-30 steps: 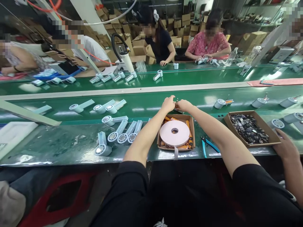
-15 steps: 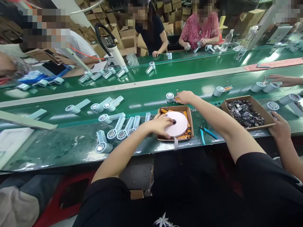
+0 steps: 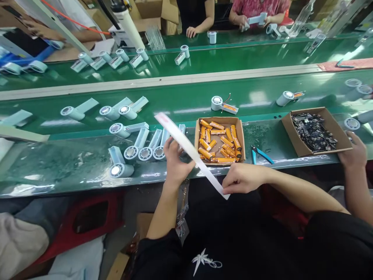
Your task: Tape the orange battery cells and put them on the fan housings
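A roll of white tape (image 3: pixel 186 144), seen nearly edge-on, is held up at a tilt over the bench's front edge. My left hand (image 3: pixel 176 163) grips it from the left side, fingers behind the disc. At the roll's lower end my right hand (image 3: pixel 241 179) pinches, thumb and finger closed at the tape's edge; the free end is hard to make out. Beneath and behind the roll stands a cardboard box (image 3: pixel 241 136) of orange battery cells (image 3: pixel 217 132). On the green belt beyond lies a pale blue fan body (image 3: pixel 217 102) with an orange cell in its handle.
Blue-handled cutters (image 3: pixel 262 154) lie right of the battery box. Farther right, a co-worker's hand (image 3: pixel 354 149) touches a carton of small circuit boards (image 3: pixel 313 130). Several pale blue fan bodies (image 3: pixel 145 153) stand at left. Other people sit across the belt.
My left hand has lifted the tape roll off the battery box and turned it edge-on. My right hand has left the fan body on the belt and come back to the roll.
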